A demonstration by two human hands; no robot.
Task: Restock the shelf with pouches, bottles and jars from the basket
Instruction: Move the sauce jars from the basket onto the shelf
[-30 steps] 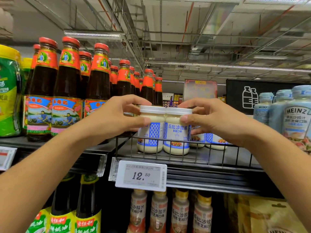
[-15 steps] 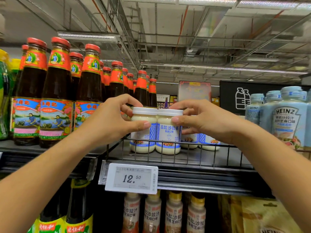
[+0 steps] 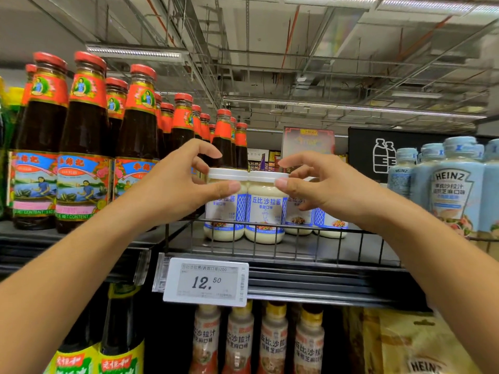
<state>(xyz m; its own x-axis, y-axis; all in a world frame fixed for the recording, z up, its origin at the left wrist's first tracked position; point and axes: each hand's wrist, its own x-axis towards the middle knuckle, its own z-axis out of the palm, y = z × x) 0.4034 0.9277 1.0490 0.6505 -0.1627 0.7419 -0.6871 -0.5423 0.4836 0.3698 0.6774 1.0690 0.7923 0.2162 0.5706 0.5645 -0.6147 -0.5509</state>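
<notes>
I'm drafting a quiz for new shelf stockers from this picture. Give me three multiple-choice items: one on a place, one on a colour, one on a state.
1. Where do the two front mayonnaise jars stand?
A. on the wire-fronted shelf above the price tag
B. in a basket
C. on the floor

2. What colour are the caps of the dark sauce bottles?
A. green
B. red
C. white

3. How do the left hand and right hand stand?
A. both closed tight round the jars
B. both away at the person's sides
C. thumbs on the jars, other fingers lifted open

Answers:
1 A: their bases sit behind the wire rail, over the 12.50 price tag.
2 B: every cap is red.
3 C: each thumb rests on a jar while the fingers arch apart above the lids.
</notes>
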